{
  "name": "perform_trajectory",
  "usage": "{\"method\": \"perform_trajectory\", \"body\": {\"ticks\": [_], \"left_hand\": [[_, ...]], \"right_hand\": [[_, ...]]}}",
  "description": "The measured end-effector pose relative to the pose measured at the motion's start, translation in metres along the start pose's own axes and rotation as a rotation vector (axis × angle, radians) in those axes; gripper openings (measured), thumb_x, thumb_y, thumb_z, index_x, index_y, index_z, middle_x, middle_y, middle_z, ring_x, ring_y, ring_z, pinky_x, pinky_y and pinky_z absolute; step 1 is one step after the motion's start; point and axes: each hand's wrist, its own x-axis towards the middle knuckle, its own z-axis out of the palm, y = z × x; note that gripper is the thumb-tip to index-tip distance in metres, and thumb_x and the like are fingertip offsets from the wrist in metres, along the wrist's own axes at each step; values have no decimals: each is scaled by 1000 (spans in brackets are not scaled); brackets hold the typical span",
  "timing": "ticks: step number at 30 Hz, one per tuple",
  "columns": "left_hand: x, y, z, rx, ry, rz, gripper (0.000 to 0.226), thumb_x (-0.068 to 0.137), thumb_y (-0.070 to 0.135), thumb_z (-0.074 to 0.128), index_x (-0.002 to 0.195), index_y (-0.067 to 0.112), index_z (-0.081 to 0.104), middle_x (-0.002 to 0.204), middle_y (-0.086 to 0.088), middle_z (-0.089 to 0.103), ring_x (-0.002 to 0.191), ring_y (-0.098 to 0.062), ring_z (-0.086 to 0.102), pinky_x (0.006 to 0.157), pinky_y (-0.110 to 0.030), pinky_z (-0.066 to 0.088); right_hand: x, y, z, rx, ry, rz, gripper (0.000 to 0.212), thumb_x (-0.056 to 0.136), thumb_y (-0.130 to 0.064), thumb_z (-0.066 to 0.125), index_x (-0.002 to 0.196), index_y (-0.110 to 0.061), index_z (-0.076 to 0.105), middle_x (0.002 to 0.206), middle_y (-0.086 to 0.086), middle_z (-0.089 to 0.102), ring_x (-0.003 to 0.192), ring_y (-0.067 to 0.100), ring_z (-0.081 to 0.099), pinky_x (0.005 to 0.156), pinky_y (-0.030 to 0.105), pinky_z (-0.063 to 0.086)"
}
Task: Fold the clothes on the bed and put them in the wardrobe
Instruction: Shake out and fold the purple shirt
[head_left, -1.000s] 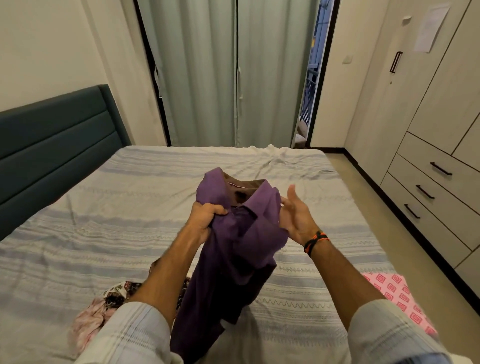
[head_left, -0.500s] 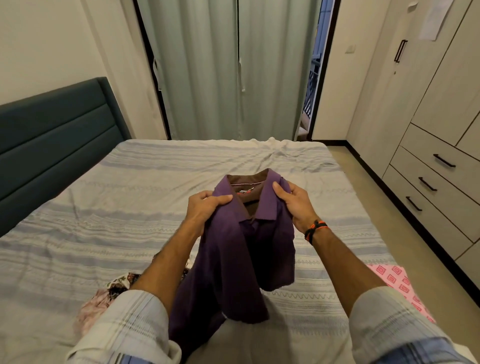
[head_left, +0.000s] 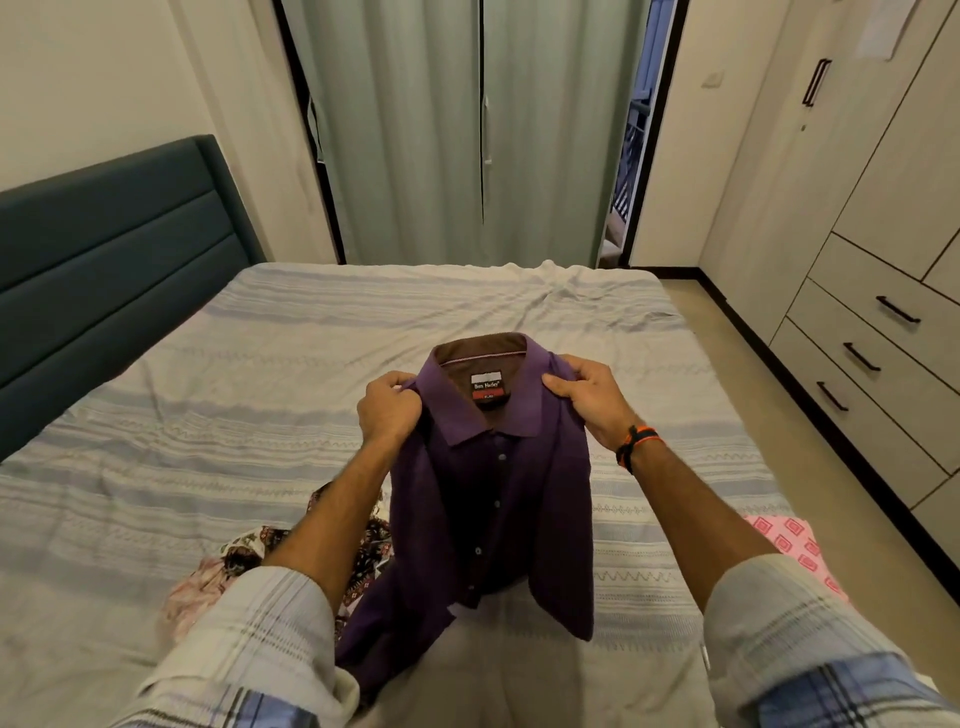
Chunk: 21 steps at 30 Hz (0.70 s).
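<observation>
1. A purple shirt (head_left: 493, 499) was held up over the near middle of the bed (head_left: 208, 415), hanging unfolded, collar far side, buttons fastened.
2. The left hand (head_left: 388, 410) was closed on the left shoulder seam; the right hand (head_left: 587, 402) pinched the right shoulder.
3. A floral garment (head_left: 249, 556) at near left and a pink patterned piece (head_left: 789, 540) at near right lay unfolded.
4. The wardrobe (head_left: 857, 208) at right was shut; nothing appeared stowed. The task was judged early.
5. The collar label (head_left: 487, 386) read "Ben Harley"; its smaller text was illegible.
</observation>
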Motion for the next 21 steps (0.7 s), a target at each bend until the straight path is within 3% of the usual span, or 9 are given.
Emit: {"method": "perform_trajectory", "body": {"ticks": [3,5,8,10,14,18,21], "left_hand": [[1,3,-1,-21,29,14,28,91,11,47,102,22,70,111,-4,68,104,-26,59,84,-31,45],[2,4,-1,-16,40,47,28,93,12,46,105,21,70,113,-4,68,107,-26,58,85,-29,42],[3,2,-1,3,31,107,24,97,16,49,110,15,69,110,-6,69,104,-25,60,83,-27,42],[4,0,-2,44,20,150,20,97,19,55,107,11,71,99,-5,69,97,-23,62,79,-25,41],[5,-5,-7,185,2,213,13,93,13,61,93,14,74,89,-1,68,85,-15,60,77,-23,41],[1,-9,-11,245,62,248,15,93,9,60,92,13,74,91,-3,70,82,-14,57,77,-24,43],[-4,-5,-13,225,98,313,16,94,8,58,93,10,74,89,-1,70,82,-11,56,77,-22,41]], "right_hand": [[0,5,-8,-239,41,-19,36,87,11,54,100,-16,74,104,11,73,99,26,67,93,44,54],[-1,12,-13,-399,86,-13,34,86,3,57,90,-26,74,96,5,74,97,26,67,90,45,55],[-6,17,-17,-547,152,-4,15,92,-11,61,93,-18,74,85,0,70,87,21,63,76,32,47],[-9,20,-18,-618,195,-21,15,95,-12,60,97,-9,74,92,6,72,86,17,60,74,25,40],[-13,19,-23,-695,264,-55,18,95,-10,60,103,-4,75,100,11,74,91,20,63,76,18,38],[-17,17,-28,-824,128,-84,20,92,-2,57,101,-5,75,94,9,72,86,16,58,76,18,39],[-18,25,-30,-984,-27,-29,17,86,4,57,89,-2,73,89,13,71,87,25,61,74,28,44]]}}
